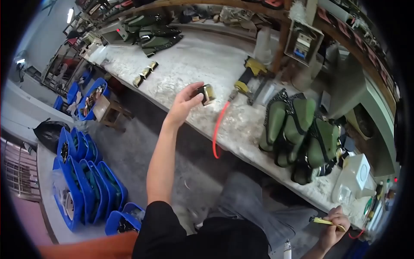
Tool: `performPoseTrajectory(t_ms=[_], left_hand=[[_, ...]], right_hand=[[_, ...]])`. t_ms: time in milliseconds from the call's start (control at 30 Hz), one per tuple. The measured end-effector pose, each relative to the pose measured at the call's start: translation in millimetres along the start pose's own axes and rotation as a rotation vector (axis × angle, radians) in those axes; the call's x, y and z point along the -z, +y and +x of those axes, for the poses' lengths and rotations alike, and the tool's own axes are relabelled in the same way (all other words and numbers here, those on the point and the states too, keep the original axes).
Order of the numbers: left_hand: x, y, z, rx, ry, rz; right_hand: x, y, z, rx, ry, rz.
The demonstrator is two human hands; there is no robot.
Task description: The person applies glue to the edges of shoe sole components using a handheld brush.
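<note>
Over the workbench [185,56], my left hand [189,101] is closed around a small dark and gold block [208,94]. Three similar small blocks [145,74] lie in a row on the bench, up and to the left of it. Near the bench's front edge at the lower right, my right hand [333,231] is closed on a brush with a yellow handle [325,221]. A yellow and black tool [249,75] with a red hose [219,125] lies to the right of my left hand.
Green and black shoe-shaped pieces [297,129] are heaped on the bench's right side, with more [155,34] at the back left. A white box [360,170] stands at the right end. Blue bins [86,190] and a wooden stool [108,110] are on the floor at left.
</note>
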State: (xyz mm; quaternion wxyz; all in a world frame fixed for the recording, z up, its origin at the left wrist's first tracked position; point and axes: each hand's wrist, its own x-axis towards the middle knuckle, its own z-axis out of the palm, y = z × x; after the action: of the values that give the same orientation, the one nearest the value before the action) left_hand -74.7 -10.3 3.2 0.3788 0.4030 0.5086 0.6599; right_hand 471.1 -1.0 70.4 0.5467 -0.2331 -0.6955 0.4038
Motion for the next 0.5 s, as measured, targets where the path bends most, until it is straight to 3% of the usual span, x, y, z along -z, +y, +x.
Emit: performPoseTrajectory(t_ms=[67,133,300,433,500], left_hand=[[57,-26,32,0.163,0.03,0.23],[70,-35,46,0.248,0.033,0.323],[77,-42,38,0.191,0.155,0.366],[69,-76,19,-0.061,0.37,0.414],[43,-71,12,-0.061,0.445,0.895]], right_hand=[[-6,5,-5,-0.009,-0.002,0.032],[-7,4,-6,-0.03,-0.012,0.038],[-16,8,10,-0.089,-0.068,0.067],[-26,7,31,0.038,-0.146,0.342],[-35,10,41,0.027,-0.147,0.353]])
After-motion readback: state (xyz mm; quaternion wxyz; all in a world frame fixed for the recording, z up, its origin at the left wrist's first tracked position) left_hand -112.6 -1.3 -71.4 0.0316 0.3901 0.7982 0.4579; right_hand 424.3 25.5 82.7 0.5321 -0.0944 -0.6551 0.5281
